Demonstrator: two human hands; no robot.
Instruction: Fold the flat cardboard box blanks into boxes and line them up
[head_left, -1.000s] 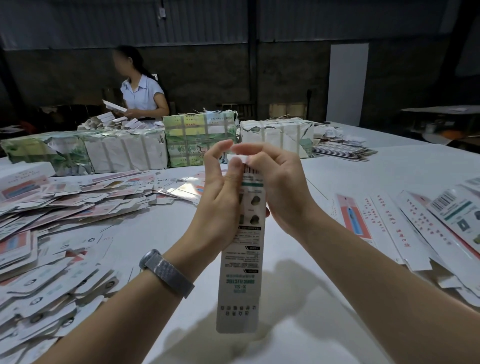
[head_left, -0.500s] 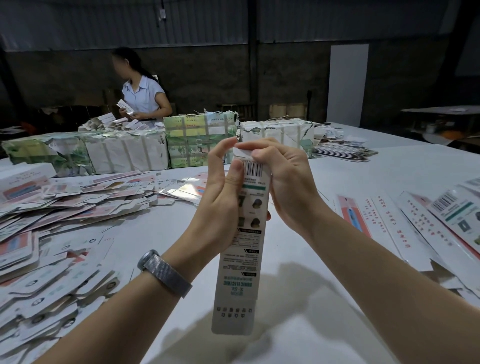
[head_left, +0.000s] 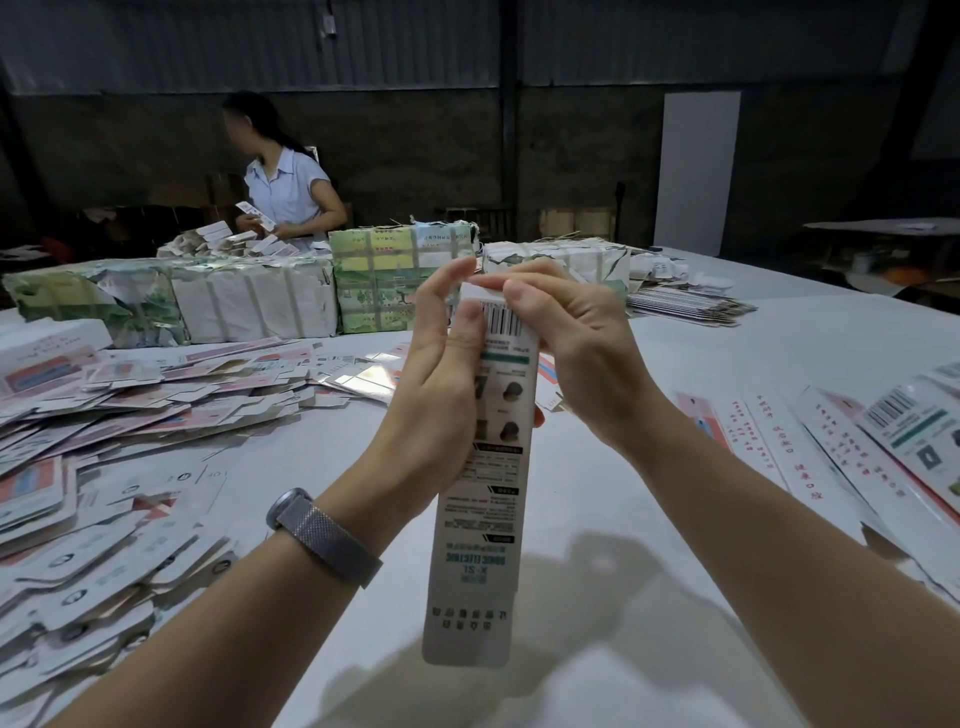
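Dim room around me: a dark corrugated wall (head_left: 675, 41) runs across the back, with a white panel (head_left: 696, 171) leaning upright against it. My big white table (head_left: 613, 509) spreads out ahead, and a second table (head_left: 883, 228) sits off at the far right.

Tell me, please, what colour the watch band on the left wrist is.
Silver-grey woven mesh watch band, seen clearly in the head view.

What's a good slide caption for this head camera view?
Both hands fold the top flap of a long box.

White box (head_left: 480, 519), black barcode (head_left: 503, 319)
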